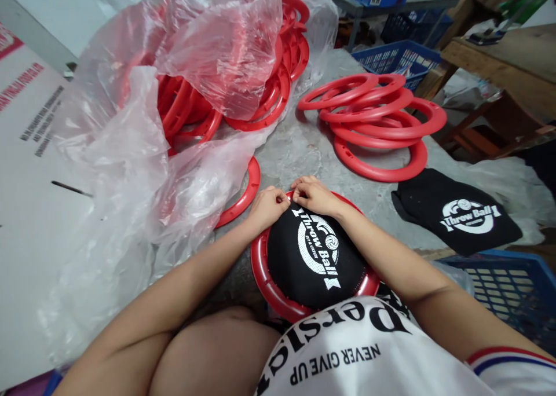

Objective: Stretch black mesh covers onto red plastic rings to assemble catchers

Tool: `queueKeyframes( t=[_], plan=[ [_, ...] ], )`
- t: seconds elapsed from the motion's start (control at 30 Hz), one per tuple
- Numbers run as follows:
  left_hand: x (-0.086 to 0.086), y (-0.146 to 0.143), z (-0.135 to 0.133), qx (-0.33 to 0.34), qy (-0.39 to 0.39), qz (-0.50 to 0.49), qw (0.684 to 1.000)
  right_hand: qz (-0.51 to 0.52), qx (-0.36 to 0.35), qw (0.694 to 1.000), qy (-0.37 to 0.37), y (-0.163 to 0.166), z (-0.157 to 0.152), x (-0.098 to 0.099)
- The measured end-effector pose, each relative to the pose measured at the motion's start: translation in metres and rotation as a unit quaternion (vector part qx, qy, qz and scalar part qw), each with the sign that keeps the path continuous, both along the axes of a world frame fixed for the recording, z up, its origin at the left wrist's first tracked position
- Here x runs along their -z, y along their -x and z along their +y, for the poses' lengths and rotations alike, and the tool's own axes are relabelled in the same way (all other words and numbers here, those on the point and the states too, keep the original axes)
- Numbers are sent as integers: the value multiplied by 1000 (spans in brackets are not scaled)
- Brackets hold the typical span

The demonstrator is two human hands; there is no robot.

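A red plastic ring with a black fabric disc across its middle rests against my body at the table's near edge. White "Throw Ball" lettering is printed on the fabric. At the ring's far rim, my left hand pinches the fabric's edge with thumb and forefinger. Right beside it my right hand is closed on the same edge, its fingers curled over the rim. The fingertips of both hands almost meet, and the bit of edge between them is partly hidden.
Many red rings lie in a clear plastic bag at the left. Several loose rings are stacked on the grey table. Black printed fabric lies at the right, above a blue crate. A white carton stands far left.
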State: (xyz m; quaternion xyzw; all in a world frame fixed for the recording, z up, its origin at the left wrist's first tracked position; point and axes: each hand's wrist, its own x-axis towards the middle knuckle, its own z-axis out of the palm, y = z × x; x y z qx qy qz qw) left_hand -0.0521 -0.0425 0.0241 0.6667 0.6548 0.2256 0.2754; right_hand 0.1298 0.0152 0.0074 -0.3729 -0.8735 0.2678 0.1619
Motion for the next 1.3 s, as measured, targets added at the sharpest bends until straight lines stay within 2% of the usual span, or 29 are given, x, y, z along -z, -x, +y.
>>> queueKeyframes(
  t=[0.37, 0.6, 0.77, 0.83, 0.9, 1.03, 1.17, 1.3],
  plan=[
    [0, -3, -1, -31, -9, -9, 999, -18, 15, 999, -28, 3, -5, -2],
    [-2, -7, -1, -45, -1, 18, 999, -26, 26, 999, -30, 6, -5, -2],
    [1, -6, 4, -32, -8, 32, 999, -23, 29, 999, -26, 6, -4, 0],
    [4, -2, 7, -32, -2, -22, 999, -3, 20, 1000, -16, 2, -2, 1],
    [7, 4, 10, -52, 16, -124, 991, 28, -3, 1000, -1, -3, 2, 2],
    [15, 11, 11, -117, 26, -293, 949, 46, -51, 997, 23, -11, 14, 7],
    [23, 14, 10, -147, 5, -339, 929, 33, -49, 998, 18, -18, 30, 11],
    [27, 17, 10, -150, -13, -332, 931, 17, -24, 1000, -8, -30, 43, 8]
  ],
)
